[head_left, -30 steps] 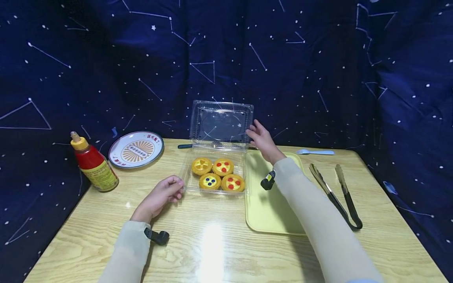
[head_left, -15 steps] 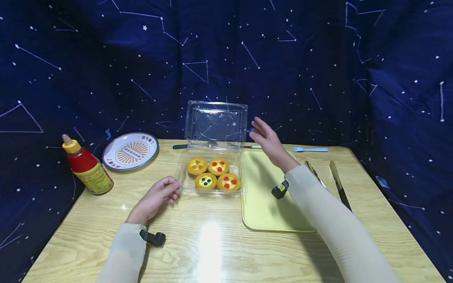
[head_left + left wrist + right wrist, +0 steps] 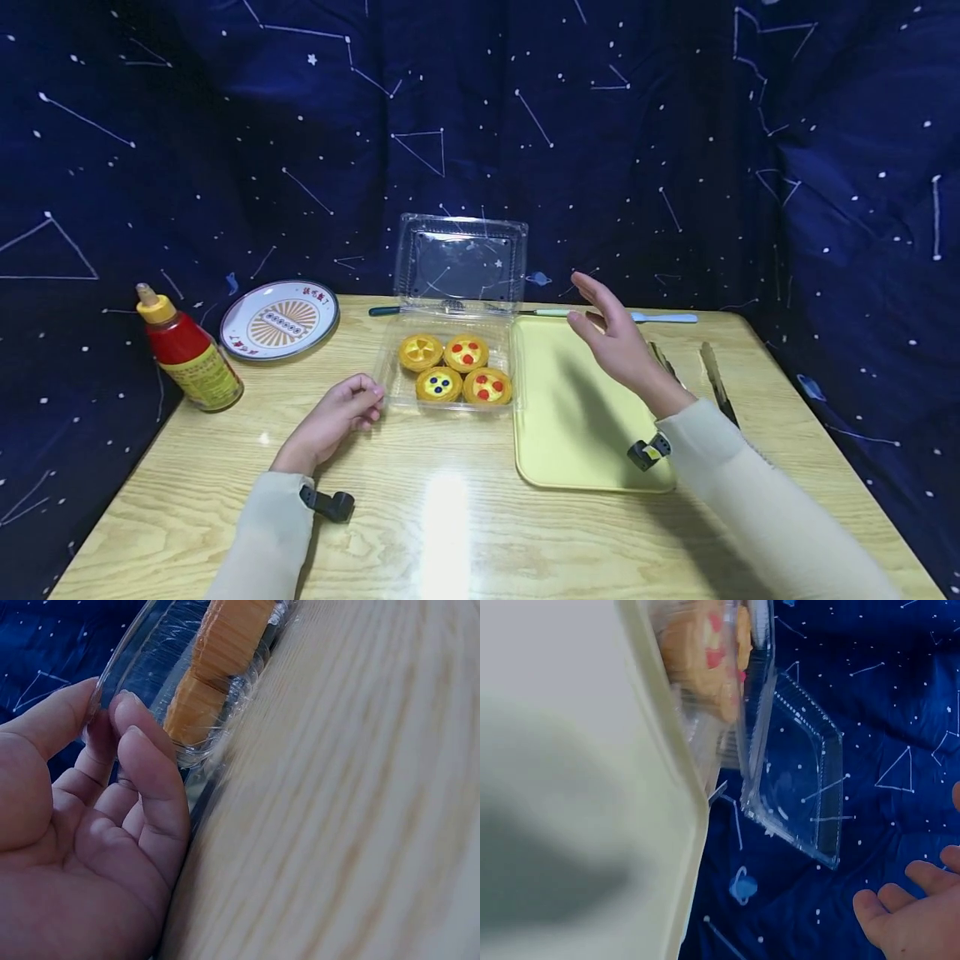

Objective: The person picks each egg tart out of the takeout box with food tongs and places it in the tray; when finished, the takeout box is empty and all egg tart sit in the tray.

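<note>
Left hand [image 3: 330, 423] pinches the near-left corner of the clear clamshell [image 3: 461, 265] on the counter [image 3: 375, 517], right hand [image 3: 624, 350] empty and outstretched above the yellow tray [image 3: 551, 417], so best pinch lightly, hold it flat, since flexing may shift the tarts [image 3: 440, 385].

"What's over on the left of the counter [image 3: 525, 550]?"

"A red bottle [image 3: 191, 358] with a yellow cap and yellow label, standing upright. Near it, farther back, lies a white plate [image 3: 281, 322] with a dark rim, red lettering and an orange sunburst."

"And along the back edge?"

"A dark green handle [image 3: 384, 311], a pale green handle [image 3: 550, 312], and a light blue utensil [image 3: 667, 317], its left end partly hidden."

"Farther right?"

"Tongs [image 3: 717, 382] with ridged tips, partly covered."

"Behind everything?"

"A dark blue curtain [image 3: 480, 108] printed with stars, constellation lines and ringed planets."
</note>
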`<action>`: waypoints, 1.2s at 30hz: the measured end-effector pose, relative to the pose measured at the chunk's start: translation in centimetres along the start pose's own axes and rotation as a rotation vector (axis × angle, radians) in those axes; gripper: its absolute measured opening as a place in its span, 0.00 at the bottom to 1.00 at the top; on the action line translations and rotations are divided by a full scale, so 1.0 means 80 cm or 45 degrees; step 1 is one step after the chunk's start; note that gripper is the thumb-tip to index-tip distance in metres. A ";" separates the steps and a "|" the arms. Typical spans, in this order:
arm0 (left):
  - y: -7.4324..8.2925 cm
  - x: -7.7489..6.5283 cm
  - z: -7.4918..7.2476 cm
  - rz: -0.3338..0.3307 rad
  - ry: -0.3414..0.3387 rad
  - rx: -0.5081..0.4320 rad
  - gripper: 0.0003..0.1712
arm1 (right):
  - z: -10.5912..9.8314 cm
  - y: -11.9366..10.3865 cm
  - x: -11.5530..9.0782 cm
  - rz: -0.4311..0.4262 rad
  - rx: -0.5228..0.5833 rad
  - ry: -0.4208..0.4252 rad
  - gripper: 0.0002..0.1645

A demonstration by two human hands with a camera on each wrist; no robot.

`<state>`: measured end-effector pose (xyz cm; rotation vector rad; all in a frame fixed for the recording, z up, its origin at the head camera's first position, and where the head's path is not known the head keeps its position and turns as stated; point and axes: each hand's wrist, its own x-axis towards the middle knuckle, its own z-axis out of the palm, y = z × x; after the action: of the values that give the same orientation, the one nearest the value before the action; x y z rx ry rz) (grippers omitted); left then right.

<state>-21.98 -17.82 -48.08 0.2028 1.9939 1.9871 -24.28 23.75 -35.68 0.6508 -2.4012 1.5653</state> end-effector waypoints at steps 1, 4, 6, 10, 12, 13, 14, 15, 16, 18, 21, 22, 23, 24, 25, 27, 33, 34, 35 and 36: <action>0.000 0.000 0.000 0.001 0.000 -0.001 0.12 | -0.004 0.000 -0.005 -0.005 -0.026 0.004 0.34; 0.000 0.001 0.000 0.007 -0.010 -0.006 0.11 | -0.015 0.002 -0.020 -0.002 -0.081 0.025 0.34; -0.001 0.001 0.000 0.009 -0.017 -0.009 0.11 | -0.023 0.004 -0.031 0.005 -0.125 0.044 0.34; -0.004 0.002 0.000 0.011 -0.027 -0.009 0.11 | -0.041 0.011 -0.055 0.068 -0.198 0.072 0.34; -0.005 0.002 0.000 0.011 -0.031 -0.006 0.11 | -0.051 0.016 -0.067 0.104 -0.222 0.077 0.35; -0.006 0.002 -0.001 0.011 -0.032 -0.008 0.11 | -0.057 0.018 -0.071 0.120 -0.225 0.080 0.35; -0.006 0.002 -0.001 0.011 -0.033 -0.009 0.11 | -0.062 0.022 -0.076 0.131 -0.234 0.086 0.36; -0.006 0.001 -0.001 0.011 -0.033 -0.009 0.11 | -0.067 0.026 -0.081 0.136 -0.245 0.095 0.37; -0.006 0.001 -0.001 0.013 -0.034 -0.011 0.11 | -0.072 0.030 -0.085 0.148 -0.253 0.103 0.38; -0.005 0.001 -0.001 0.015 -0.034 -0.014 0.11 | -0.082 0.038 -0.094 0.166 -0.278 0.119 0.39; -0.004 0.000 -0.001 0.018 -0.035 -0.015 0.11 | -0.096 0.051 -0.108 0.213 -0.340 0.140 0.41; -0.003 0.000 -0.001 0.019 -0.036 -0.015 0.11 | -0.100 0.054 -0.113 0.235 -0.362 0.145 0.42; -0.003 0.000 -0.001 0.018 -0.037 -0.015 0.11 | -0.105 0.058 -0.118 0.263 -0.387 0.148 0.43; -0.003 -0.001 -0.001 0.017 -0.037 -0.015 0.12 | -0.109 0.062 -0.123 0.290 -0.410 0.152 0.43; -0.003 -0.001 -0.001 0.016 -0.038 -0.016 0.12 | -0.113 0.065 -0.127 0.322 -0.435 0.152 0.44; -0.003 -0.001 -0.001 0.013 -0.034 -0.019 0.12 | -0.121 0.071 -0.136 0.374 -0.470 0.147 0.46; -0.003 -0.003 -0.001 0.012 -0.023 -0.022 0.11 | -0.138 0.095 -0.156 0.345 -0.562 0.107 0.48; -0.003 -0.003 -0.001 0.013 -0.022 -0.021 0.11 | -0.140 0.100 -0.160 0.324 -0.586 0.105 0.48; -0.003 -0.002 -0.001 0.014 -0.022 -0.021 0.11 | -0.141 0.104 -0.163 0.305 -0.619 0.104 0.49; -0.003 -0.002 -0.001 0.014 -0.022 -0.021 0.11 | -0.143 0.109 -0.166 0.293 -0.648 0.102 0.49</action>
<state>-21.81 -17.92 -48.28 0.2269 1.9694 2.0015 -17.38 40.42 -43.33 0.2123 -2.7244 0.9472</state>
